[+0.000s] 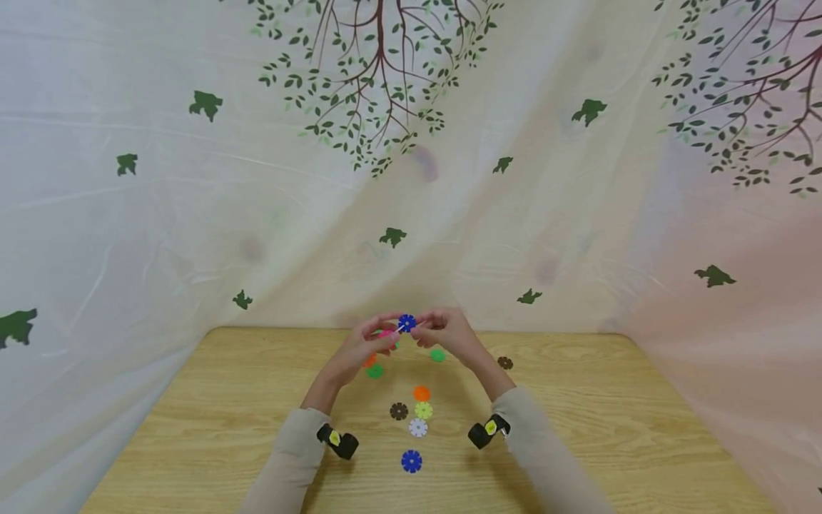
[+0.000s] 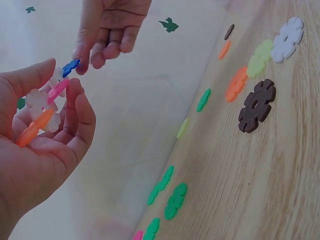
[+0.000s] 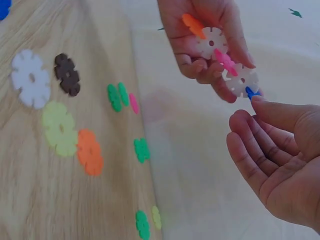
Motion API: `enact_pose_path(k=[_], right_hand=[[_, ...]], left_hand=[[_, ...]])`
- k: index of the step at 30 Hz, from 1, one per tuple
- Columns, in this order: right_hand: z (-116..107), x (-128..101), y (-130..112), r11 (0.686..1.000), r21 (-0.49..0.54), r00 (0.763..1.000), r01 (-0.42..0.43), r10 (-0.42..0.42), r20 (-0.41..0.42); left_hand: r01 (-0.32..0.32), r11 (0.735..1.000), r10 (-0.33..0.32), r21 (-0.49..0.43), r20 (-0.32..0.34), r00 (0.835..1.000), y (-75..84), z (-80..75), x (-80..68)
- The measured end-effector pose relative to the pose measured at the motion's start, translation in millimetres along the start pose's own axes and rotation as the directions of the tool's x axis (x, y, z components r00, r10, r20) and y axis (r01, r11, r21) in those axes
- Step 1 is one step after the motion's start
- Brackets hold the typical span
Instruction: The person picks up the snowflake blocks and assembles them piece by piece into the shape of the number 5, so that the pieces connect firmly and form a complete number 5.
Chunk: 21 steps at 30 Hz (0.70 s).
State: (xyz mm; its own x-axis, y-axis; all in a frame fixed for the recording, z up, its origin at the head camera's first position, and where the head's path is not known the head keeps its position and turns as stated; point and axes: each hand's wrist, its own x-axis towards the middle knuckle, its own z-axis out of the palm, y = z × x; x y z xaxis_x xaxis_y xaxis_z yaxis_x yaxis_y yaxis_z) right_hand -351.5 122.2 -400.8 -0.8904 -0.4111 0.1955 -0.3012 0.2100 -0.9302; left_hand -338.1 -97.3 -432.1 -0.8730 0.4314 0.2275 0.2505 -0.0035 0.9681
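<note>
Both hands are raised over the far edge of the table, around a chain of slotted plastic flower discs joined edge to edge. My left hand (image 1: 354, 350) holds the chain between thumb and fingers. From the palm outward run an orange disc (image 3: 192, 25), a white disc (image 3: 205, 47), a pink disc (image 3: 226, 62), a second white disc (image 3: 239, 82) and a blue disc (image 1: 407, 323) at the end. With thumb and index finger, my right hand (image 1: 452, 334) pinches the blue disc, its other fingers loosely bent in the right wrist view.
On the wooden table (image 1: 578, 428) lie loose discs: blue (image 1: 412, 461), white (image 1: 418, 427), yellow-green (image 1: 423, 410), orange (image 1: 421, 393) and brown (image 1: 399, 411). Several green discs (image 2: 176, 201) lie along the far edge. Another brown disc (image 1: 505, 363) sits to the right. A printed curtain (image 1: 308, 214) hangs behind.
</note>
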Motion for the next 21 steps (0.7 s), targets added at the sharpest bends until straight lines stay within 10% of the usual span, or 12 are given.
enact_pose_path(k=[9, 21], right_hand=[[5.4, -17.6, 5.8, 0.986, -0.163, 0.974, 0.039, -0.001, 0.228], [26.1, -46.4, 20.7, 0.939, -0.257, 0.846, 0.227, -0.059, 0.53]], left_hand=[[0.046, 0.997, -0.052, -0.062, -0.095, 0.994, 10.5, -2.9, -3.3], [0.082, 0.992, -0.097, -0.094, -0.17, 0.981, 26.9, -2.0, -8.9]])
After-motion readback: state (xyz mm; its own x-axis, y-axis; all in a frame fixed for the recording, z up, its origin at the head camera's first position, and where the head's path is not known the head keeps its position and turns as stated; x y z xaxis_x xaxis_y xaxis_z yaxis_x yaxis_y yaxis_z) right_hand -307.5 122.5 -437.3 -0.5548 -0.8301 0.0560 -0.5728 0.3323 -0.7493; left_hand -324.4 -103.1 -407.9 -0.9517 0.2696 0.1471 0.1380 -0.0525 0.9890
